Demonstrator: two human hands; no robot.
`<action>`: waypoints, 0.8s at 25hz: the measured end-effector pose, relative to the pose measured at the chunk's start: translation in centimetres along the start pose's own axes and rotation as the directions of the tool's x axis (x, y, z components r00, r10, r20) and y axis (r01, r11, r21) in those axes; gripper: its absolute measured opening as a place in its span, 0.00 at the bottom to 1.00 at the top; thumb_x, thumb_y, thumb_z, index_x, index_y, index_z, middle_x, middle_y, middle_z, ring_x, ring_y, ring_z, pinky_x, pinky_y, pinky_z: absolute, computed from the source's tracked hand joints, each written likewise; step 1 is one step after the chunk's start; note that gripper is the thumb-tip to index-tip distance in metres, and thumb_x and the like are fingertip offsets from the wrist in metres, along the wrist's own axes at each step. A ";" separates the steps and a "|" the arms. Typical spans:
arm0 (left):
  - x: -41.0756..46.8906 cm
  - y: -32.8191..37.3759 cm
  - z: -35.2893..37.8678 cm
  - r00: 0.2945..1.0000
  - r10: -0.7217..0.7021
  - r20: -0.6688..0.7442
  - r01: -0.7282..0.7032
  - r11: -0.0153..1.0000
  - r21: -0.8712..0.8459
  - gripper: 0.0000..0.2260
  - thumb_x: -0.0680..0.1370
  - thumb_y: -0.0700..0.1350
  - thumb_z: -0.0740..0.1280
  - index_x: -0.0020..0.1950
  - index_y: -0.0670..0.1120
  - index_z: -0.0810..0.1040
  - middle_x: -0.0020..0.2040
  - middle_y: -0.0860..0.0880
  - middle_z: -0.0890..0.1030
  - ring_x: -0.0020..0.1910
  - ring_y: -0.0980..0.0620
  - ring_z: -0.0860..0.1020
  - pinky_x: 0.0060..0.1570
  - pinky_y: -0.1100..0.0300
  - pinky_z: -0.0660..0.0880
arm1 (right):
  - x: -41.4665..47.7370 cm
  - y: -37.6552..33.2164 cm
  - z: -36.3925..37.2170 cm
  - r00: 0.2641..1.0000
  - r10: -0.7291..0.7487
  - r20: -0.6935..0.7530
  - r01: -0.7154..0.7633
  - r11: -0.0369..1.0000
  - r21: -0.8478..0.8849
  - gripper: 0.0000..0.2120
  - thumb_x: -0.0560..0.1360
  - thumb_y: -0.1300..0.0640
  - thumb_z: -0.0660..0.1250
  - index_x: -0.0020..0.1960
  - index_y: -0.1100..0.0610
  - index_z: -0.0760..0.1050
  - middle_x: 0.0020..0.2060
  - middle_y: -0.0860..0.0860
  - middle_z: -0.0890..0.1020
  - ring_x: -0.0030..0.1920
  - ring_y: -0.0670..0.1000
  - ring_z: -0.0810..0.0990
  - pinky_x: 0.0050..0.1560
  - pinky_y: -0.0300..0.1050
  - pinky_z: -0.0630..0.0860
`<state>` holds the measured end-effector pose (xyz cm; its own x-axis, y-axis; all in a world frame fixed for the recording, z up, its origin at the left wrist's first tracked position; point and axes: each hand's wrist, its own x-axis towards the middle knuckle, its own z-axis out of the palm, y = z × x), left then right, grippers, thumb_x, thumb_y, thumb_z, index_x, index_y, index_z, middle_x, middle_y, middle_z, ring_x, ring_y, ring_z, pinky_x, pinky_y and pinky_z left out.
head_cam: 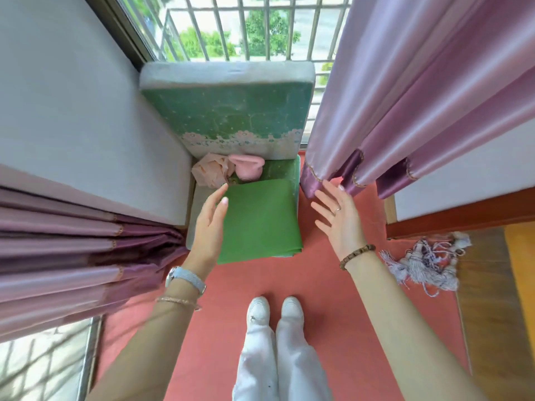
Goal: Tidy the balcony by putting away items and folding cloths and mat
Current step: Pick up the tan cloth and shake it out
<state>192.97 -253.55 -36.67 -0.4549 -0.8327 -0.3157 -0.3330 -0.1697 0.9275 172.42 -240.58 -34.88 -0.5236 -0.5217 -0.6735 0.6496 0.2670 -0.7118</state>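
A folded green cloth (260, 218) lies flat on the mat (225, 111) at twelve o'clock from the person's shoes. The left hand (210, 224) rests open on its nine o'clock edge; the right hand (337, 215) hovers open and empty at three o'clock, by the curtain (405, 111). The cloth looks light and limp, so it is best lifted with both hands under opposite edges.
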 end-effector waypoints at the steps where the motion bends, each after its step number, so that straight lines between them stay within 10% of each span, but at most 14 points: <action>1: -0.6 1.7 -0.7 1.000 -0.002 0.022 0.003 0.999 -0.040 0.19 0.80 0.54 0.58 0.71 0.55 0.70 0.71 0.55 0.72 0.71 0.56 0.70 0.70 0.54 0.68 | -1.4 -1.3 0.1 0.999 -0.034 0.010 0.034 0.999 -0.001 0.17 0.81 0.43 0.53 0.64 0.42 0.74 0.66 0.47 0.77 0.66 0.50 0.74 0.72 0.58 0.60; 20: -7.4 8.5 -3.9 0.945 0.119 0.306 -0.071 0.984 -0.164 0.27 0.77 0.63 0.58 0.74 0.56 0.67 0.71 0.52 0.73 0.69 0.57 0.73 0.68 0.47 0.70 | -18.6 -0.5 -0.9 0.934 -0.328 -0.140 0.348 0.922 0.167 0.25 0.73 0.37 0.54 0.67 0.41 0.72 0.65 0.46 0.78 0.65 0.48 0.76 0.68 0.54 0.66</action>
<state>196.75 -250.91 -25.71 -0.7221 -0.6455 -0.2490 -0.1599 -0.1945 0.9678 181.37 -230.33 -22.19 -0.7791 -0.4619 -0.4239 0.5089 -0.0709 -0.8579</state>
